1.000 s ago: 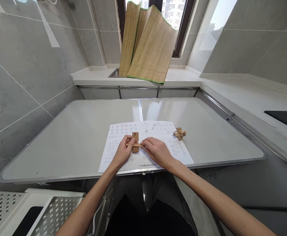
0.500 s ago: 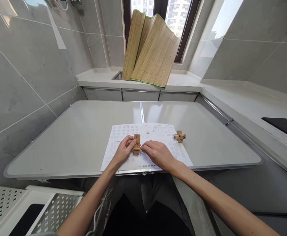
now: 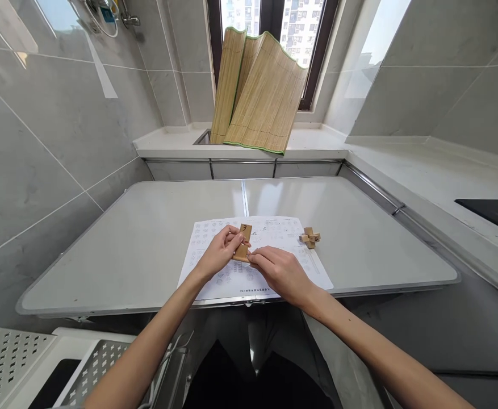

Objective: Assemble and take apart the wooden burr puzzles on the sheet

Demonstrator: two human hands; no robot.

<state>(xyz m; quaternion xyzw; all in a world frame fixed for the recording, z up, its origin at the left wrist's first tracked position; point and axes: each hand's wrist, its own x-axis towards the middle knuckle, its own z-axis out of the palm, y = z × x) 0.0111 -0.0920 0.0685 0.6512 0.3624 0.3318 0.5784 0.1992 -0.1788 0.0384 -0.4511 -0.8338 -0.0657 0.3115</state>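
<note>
My left hand (image 3: 221, 250) pinches a flat wooden puzzle block (image 3: 245, 232) that has a dark mark near its top end. Fingers of my right hand (image 3: 280, 268) are closed on the end of a slim wooden piece (image 3: 241, 259) that lies across the block's lower end. Whether the two pieces interlock I cannot tell, as fingertips cover part of them. Both hands are over a printed paper sheet (image 3: 208, 288) with rows of small diagrams. To the right, at the sheet's edge, sits an assembled cross-shaped wooden puzzle (image 3: 310, 237), also with a mark on it.
The sheet lies on a pale folding table (image 3: 125, 244) with a centre seam. Behind it, a folded bamboo mat (image 3: 266, 96) leans on the white counter (image 3: 167, 146) by the window. A dark phone-like object (image 3: 55, 383) rests on a white perforated surface at lower left.
The held block has tilted, its top leaning right. The crosswise piece now sits at the block's lower end, where the block stuck out below it before. The view has shifted slightly.
</note>
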